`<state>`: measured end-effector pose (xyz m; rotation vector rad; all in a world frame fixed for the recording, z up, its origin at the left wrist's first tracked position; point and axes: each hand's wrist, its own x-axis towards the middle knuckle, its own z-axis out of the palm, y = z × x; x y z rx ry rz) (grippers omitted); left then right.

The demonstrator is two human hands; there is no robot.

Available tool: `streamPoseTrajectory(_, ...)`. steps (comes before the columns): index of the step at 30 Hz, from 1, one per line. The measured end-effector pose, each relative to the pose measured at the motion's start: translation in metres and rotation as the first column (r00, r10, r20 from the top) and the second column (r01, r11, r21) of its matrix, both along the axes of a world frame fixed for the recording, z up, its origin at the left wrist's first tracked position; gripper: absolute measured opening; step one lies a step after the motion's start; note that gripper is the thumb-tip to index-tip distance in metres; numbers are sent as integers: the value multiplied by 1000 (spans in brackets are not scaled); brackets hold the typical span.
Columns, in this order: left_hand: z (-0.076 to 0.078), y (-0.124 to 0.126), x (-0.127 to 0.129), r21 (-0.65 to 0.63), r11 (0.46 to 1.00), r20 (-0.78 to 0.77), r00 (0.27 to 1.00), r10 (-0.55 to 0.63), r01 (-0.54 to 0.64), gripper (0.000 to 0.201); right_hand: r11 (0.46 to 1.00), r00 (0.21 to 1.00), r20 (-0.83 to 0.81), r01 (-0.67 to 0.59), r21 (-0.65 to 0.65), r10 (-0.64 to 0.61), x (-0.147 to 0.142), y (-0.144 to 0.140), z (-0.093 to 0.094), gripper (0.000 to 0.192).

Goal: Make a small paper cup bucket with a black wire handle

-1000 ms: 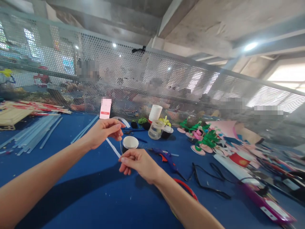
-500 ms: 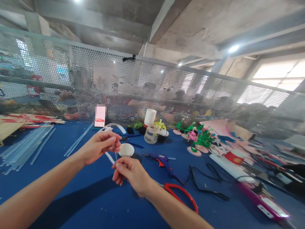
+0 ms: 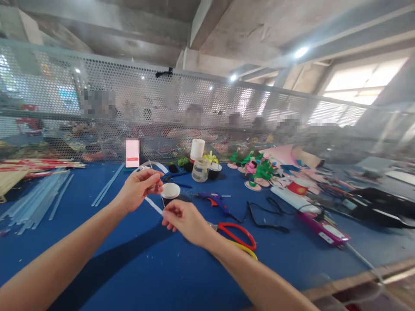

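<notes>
My left hand (image 3: 142, 188) is closed in a pinch on a thin, pale strand (image 3: 150, 164), whose tip sticks up above the fingers. Whether it is thread or wire, I cannot tell. Lower and to the right, my right hand (image 3: 183, 220) is also pinched, apparently on the strand's other part, which is hard to see against the background. Just behind the hands stands a dark cup with a white rim (image 3: 170, 188). A white ribbon strip (image 3: 153, 204) lies between the hands on the blue table (image 3: 129, 268).
Red-and-yellow-handled scissors (image 3: 238, 233) lie beside my right forearm, below a blue glue gun (image 3: 217, 203). Clear glue sticks (image 3: 42, 201) are piled left. A phone (image 3: 132, 153), a clear jar (image 3: 201, 169), green craft pieces (image 3: 264, 168) and a purple power strip (image 3: 324, 229) line the back and right.
The view has shifted slightly to the right. My hands stand a little farther apart, and the strand's end now shows above my left fingers; earlier it ran visibly between both hands.
</notes>
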<state>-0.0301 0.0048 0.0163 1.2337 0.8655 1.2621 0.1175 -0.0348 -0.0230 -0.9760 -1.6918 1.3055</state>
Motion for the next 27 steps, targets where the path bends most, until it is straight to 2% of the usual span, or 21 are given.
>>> streamPoseTrajectory(3, 6, -6, 9, -19, 995, -81, 992, -98, 97, 25, 998, 998, 60, -17, 60, 14, -3, -8, -5, 12)
streamPoseTrajectory(5, 11, -6, 12, -4, 990, -153, 978, -142, 143, 23, 989, 989, 136, -74, 131, 56, -2, -11, -6, 14)
streamPoseTrajectory(7, 16, -2, 10, 58, 992, -224, 970, -96, 112, 20, 973, 966, 254, -112, 202, 59, 4, -11, -5, 16)
streamPoseTrajectory(9, 17, 6, 6, 164, 986, -319, 947, 34, 19, 20, 965, 935, 352, -53, 256, -42, 12, -6, -2, 15)
streamPoseTrajectory(10, 15, 11, 4, 217, 976, -402, 909, 114, -27, 23, 962, 917, 378, 21, 272, -127, 17, -1, -1, 14)
streamPoseTrajectory(11, 12, 16, 2, 284, 957, -505, 839, 203, -60, 25, 954, 895, 394, 99, 284, -211, 21, 5, -1, 13)
streamPoseTrajectory(13, 0, 24, 2, 409, 912, -713, 612, 342, -33, 30, 929, 826, 449, 220, 299, -340, 27, 20, -1, 19)
streamPoseTrajectory(14, -8, 27, 4, 444, 896, -768, 507, 392, -20, 39, 925, 803, 476, 237, 297, -358, 27, 26, -3, 26)
streamPoseTrajectory(15, -16, 29, 6, 477, 879, -789, 437, 432, -7, 47, 927, 792, 495, 234, 293, -356, 27, 32, -6, 32)
streamPoseTrajectory(17, -31, 29, 11, 531, 847, -788, 387, 478, 34, 57, 946, 822, 494, 158, 282, -285, 23, 39, -12, 37)
streamPoseTrajectory(20, -42, 31, 14, 549, 835, -785, 368, 498, 41, 43, 962, 866, 463, 67, 266, -188, 19, 42, -20, 39)
streamPoseTrajectory(22, -41, 35, 6, 545, 838, -792, 335, 510, 14, 34, 958, 848, 495, 47, 282, -188, 21, 43, -22, 40)
streamPoseTrajectory(24, -35, 41, -8, 543, 839, -801, 283, 528, -30, 34, 950, 804, 555, 38, 311, -214, 25, 48, -19, 37)
streamPoseTrajectory(27, -27, 52, -34, 534, 833, -819, 157, 552, -145, 39, 936, 747, 616, 23, 350, -249, 29, 64, -11, 29)
